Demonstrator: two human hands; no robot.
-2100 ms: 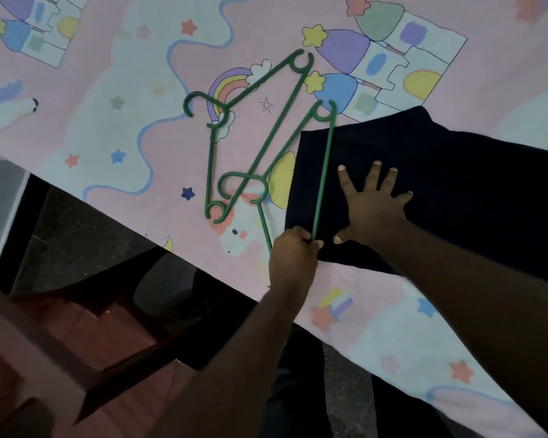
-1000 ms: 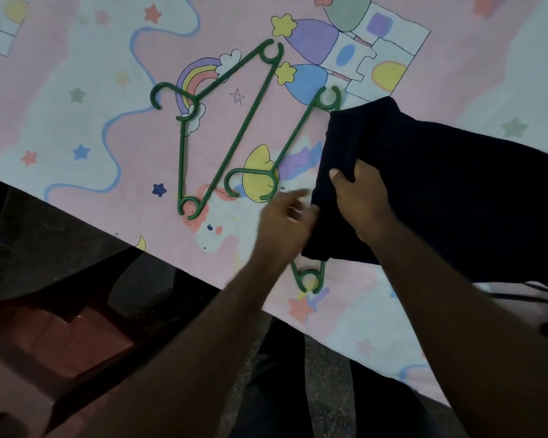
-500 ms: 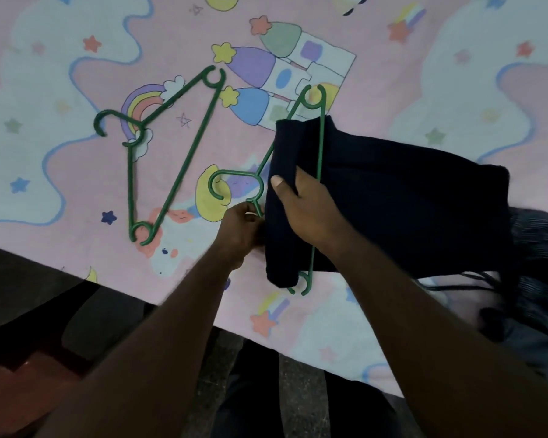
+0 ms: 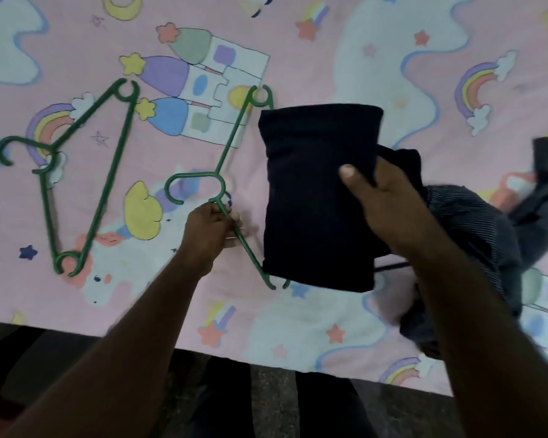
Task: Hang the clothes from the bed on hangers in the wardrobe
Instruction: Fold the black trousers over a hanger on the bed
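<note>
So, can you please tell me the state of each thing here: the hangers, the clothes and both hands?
Held green hanger: pinched just below its hook by the left hand.
Navy garment: folded over that hanger's bar, gripped by the right hand.
Spare green hanger: lying flat on the bedsheet, untouched.
Striped garment: crumpled on the bedsheet, not hung.

We see bare bed point(image 4: 329, 58) sheet open across the whole far side, and a wide strip free along the near edge between our two forearms. On the left a loose green hanger point(image 4: 106, 181) lies flat. A clear lane of sheet separates it from the second hanger point(image 4: 235, 134), which our left grip point(image 4: 209, 232) pinches. That hanger runs into the folded dark garment point(image 4: 314, 200), clutched mid-bed by our right grip point(image 4: 389, 210). A heap of striped dark clothes point(image 4: 475, 235) blocks the right side.
</note>
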